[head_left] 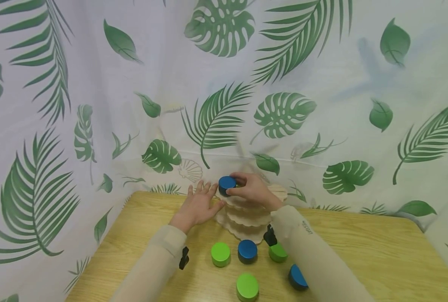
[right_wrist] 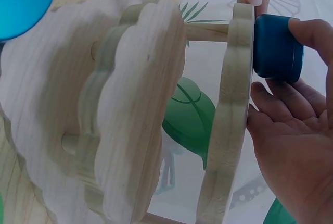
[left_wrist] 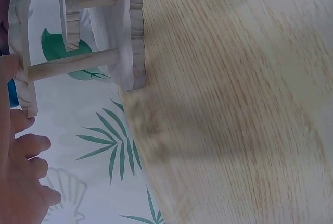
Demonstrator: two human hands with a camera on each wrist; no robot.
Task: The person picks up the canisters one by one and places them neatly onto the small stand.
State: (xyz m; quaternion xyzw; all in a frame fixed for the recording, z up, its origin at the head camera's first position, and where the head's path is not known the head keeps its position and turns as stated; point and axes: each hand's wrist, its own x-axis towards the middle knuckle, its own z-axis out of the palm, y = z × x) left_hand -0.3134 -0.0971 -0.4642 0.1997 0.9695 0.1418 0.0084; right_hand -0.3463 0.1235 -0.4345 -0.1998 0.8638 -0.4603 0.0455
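A wooden tiered stand (head_left: pixel 246 218) with scalloped shelves is at the back of the table. My right hand (head_left: pixel 255 191) grips a blue round tin (head_left: pixel 227 186) between thumb and fingers at the top shelf. In the right wrist view the tin (right_wrist: pixel 278 48) sits against the shelf's face, with fingers beneath it. My left hand (head_left: pixel 198 208) is beside the stand's left end, fingers spread; in the left wrist view its fingers (left_wrist: pixel 31 146) are by the edge of the top shelf (left_wrist: pixel 23 62), touching it.
In front of the stand on the wooden table (head_left: pixel 140 235) are more tins: green ones (head_left: pixel 221 254) (head_left: pixel 247 287) (head_left: pixel 278 253) and blue ones (head_left: pixel 247 251) (head_left: pixel 297 277). The right forearm partly covers two of them. A leaf-printed cloth (head_left: pixel 224 126) hangs behind the table.
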